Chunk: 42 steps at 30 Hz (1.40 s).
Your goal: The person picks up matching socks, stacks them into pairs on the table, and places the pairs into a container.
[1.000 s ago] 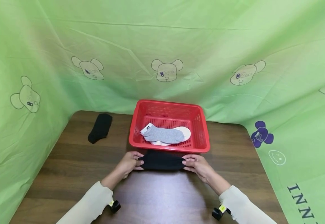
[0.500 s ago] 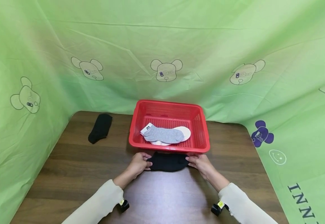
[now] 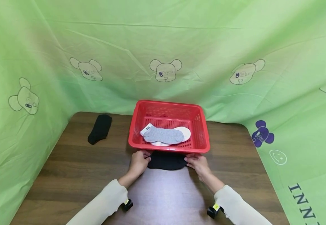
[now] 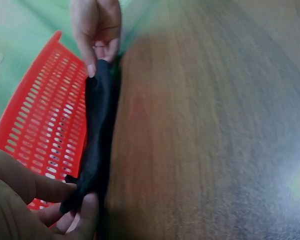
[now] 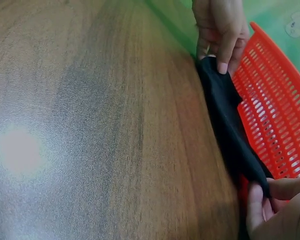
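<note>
A black sock [image 3: 167,160] stretches sideways between both hands, just in front of the red basket [image 3: 169,149]. My left hand [image 3: 139,162] pinches its left end between thumb and fingers; my right hand [image 3: 199,165] pinches the right end. Both wrist views show the sock [image 4: 97,120] held along the basket's near wall, with the thumbs on the near side. In the right wrist view a small flap of the sock [image 5: 230,115] hangs near the left hand's end. Inside the basket lies a grey sock with a white cuff [image 3: 164,135], over white socks [image 3: 186,133].
Another black sock [image 3: 100,128] lies flat at the table's back left. The brown wooden table [image 3: 163,193] reaches toward the person. A green cloth [image 3: 163,37] with printed bear heads hangs behind the basket and along both sides.
My left hand has moved right, closer to the right hand, so the sock's span is shorter. Over the last half second both hands have shifted slightly forward toward the basket with the sock.
</note>
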Motion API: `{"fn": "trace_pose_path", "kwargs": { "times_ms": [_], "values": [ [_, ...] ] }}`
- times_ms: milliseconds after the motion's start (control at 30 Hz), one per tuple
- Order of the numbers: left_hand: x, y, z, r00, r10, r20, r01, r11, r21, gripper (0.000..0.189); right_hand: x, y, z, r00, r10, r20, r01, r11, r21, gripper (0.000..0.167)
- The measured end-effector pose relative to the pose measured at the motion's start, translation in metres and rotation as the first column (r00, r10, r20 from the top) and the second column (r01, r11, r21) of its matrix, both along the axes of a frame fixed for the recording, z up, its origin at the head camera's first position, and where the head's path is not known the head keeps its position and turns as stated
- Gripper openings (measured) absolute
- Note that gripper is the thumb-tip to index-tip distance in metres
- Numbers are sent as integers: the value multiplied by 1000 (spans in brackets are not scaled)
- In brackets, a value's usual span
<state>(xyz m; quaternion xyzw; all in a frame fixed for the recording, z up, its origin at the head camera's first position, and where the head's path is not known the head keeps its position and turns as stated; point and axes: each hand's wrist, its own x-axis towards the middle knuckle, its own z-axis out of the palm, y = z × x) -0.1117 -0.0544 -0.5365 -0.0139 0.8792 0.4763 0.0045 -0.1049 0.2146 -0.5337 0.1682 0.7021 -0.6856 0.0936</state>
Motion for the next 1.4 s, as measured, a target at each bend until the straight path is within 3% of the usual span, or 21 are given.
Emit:
{"fn": "trace_pose_path", "kwargs": {
  "times_ms": [100,367,633,733,833,900,933,967,1033,1100,1133,1167,1200,1267,1400],
  "values": [
    [0,1,-2,997,-1,-78,-6,996,-90,8,-1,-1,0,1000,-8,-22,9,999,40,22],
    [3,2,-6,980,-46,-194,-2,970,-244,10,0,-1,3,997,-55,-59,65,979,194,20],
    [10,-18,-2,968,-49,-248,-35,946,-321,10,15,8,9,994,1,-114,39,934,356,31],
    [11,-34,6,974,-25,-225,-54,938,-342,12,25,15,16,990,53,-127,7,904,428,30],
    [9,-55,16,981,25,-194,-92,935,-343,18,36,24,22,973,141,-183,-18,836,548,26],
    [4,-71,20,980,65,-189,-127,932,-339,23,41,31,26,929,238,-284,3,761,649,21],
    [2,-79,22,979,82,-188,-143,932,-335,27,42,35,27,888,300,-348,26,722,691,17],
    [-2,-88,23,976,99,-195,-160,930,-331,30,42,39,29,834,371,-409,54,683,729,13],
    [-9,-107,23,968,125,-216,-194,923,-334,34,39,47,34,688,512,-514,131,608,783,11],
    [-17,-126,22,960,133,-247,-216,913,-346,36,34,55,40,543,622,-564,214,547,809,13],
    [-21,-135,21,954,128,-271,-224,906,-359,36,30,59,44,487,662,-570,243,524,816,15],
    [-25,-144,19,949,115,-294,-225,898,-378,36,27,61,48,447,689,-570,268,505,821,17],
    [-29,-153,17,945,92,-314,-222,886,-408,35,23,63,52,421,708,-566,288,488,824,19],
    [-36,-167,12,938,38,-343,-205,861,-466,35,17,66,59,410,733,-542,306,450,839,26],
    [-46,-186,3,946,-44,-320,-150,819,-554,37,6,67,68,450,767,-457,274,368,888,42]
  ]
}}
